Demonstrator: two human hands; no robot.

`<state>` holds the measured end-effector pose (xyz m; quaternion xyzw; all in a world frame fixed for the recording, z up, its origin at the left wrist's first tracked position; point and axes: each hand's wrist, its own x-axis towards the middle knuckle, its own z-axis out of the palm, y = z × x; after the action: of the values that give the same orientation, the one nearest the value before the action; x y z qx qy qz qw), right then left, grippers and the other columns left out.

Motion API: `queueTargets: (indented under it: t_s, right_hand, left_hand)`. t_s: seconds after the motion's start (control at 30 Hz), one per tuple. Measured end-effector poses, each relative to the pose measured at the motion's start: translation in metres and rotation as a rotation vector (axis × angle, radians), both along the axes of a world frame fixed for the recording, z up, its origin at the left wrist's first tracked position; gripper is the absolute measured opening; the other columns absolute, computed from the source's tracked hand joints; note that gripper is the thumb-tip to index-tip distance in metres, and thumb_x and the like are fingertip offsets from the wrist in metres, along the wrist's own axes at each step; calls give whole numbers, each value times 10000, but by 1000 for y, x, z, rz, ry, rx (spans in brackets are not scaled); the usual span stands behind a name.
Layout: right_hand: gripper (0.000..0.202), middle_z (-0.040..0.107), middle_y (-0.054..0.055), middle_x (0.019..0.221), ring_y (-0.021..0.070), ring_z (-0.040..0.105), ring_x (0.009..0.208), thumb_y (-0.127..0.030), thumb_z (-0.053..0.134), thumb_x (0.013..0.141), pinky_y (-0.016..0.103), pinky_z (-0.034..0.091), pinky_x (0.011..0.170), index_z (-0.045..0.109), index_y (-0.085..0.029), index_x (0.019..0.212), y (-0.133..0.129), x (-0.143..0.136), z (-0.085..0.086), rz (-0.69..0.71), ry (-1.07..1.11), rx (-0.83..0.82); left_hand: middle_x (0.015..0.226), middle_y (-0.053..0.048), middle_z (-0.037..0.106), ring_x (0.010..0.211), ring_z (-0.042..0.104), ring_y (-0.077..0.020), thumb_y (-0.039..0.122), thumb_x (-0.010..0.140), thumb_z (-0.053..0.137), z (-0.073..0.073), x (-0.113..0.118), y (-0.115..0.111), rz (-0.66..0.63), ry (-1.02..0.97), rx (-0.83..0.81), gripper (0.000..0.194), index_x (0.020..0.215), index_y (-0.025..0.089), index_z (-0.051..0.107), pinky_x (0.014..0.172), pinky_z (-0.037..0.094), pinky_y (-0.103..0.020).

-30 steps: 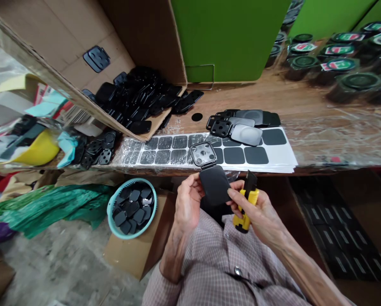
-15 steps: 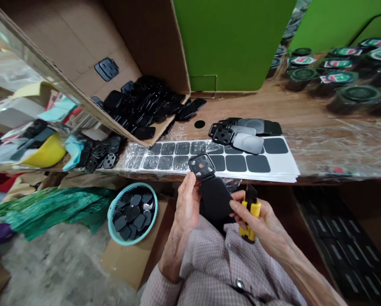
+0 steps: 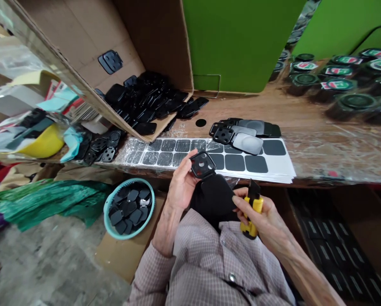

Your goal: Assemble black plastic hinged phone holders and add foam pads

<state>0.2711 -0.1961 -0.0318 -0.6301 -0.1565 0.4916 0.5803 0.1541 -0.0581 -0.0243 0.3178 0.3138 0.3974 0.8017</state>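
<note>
My left hand [image 3: 181,182] holds the frame end of a black hinged plastic piece [image 3: 202,165], which has round holes. A flat dark pad [image 3: 216,193] hangs below that frame. The thumb and finger of my right hand [image 3: 257,210] pinch the pad's right edge. A yellow utility knife [image 3: 252,216] sits in the same right hand, its dark blade end pointing up. Behind the piece, a sheet of dark rounded squares [image 3: 234,162] lies along the table's front edge. Several hinged pieces [image 3: 248,142] with grey pads are stacked on the sheet.
A cardboard box [image 3: 165,25] on its side holds a heap of black parts [image 3: 149,97]. Below the table at left stands a light blue basket [image 3: 106,212] of dark pads. Wrapped round containers [image 3: 339,85] stand at the back right, beyond a green panel [image 3: 238,42].
My left hand has shifted up and left along the frame, its fingers more spread. The piece tilts slightly differently. My right hand keeps its pinch and the knife. The view has shifted a little.
</note>
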Motion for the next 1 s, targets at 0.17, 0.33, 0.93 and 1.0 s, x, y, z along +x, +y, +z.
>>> queueTargets:
  t_s: [0.17, 0.33, 0.93, 1.0]
  right_hand:
    - [462, 528, -20, 533, 81, 439, 471, -558, 800, 623, 172, 302, 404, 670, -169, 835, 5, 17, 6, -3, -62, -36]
    - [589, 517, -29, 508, 88, 424, 449, -624, 769, 592, 191, 287, 392, 667, -151, 928, 34, 93, 24, 92, -336, -67]
    - [191, 558, 14, 579, 144, 485, 519, -341, 561, 753, 268, 322, 506, 538, -207, 619, 130, 188, 17, 268, -1144, -181]
    - [106, 607, 47, 692, 167, 535, 609, -281, 564, 731, 277, 366, 566, 574, -200, 664, 130, 188, 17, 219, -1196, -163]
  left_hand:
    - [890, -35, 724, 720, 644, -129, 311, 753, 701, 2, 0, 16, 17, 145, 67, 327, 1057, 190, 705, 668, 497, -246]
    - [934, -89, 704, 746, 655, -164, 364, 866, 512, 5, 15, 87, -10, 788, 642, 368, 1125, 134, 637, 690, 518, -293]
    - [1343, -192, 534, 1264, 429, -362, 93, 842, 465, -4, 103, 230, -79, 1476, 1486, 283, 1031, 99, 675, 1059, 297, -496]
    - [1271, -183, 580, 1198, 477, -357, 125, 874, 446, 3, 100, 227, -29, 1470, 1503, 288, 1036, 112, 685, 1019, 344, -501]
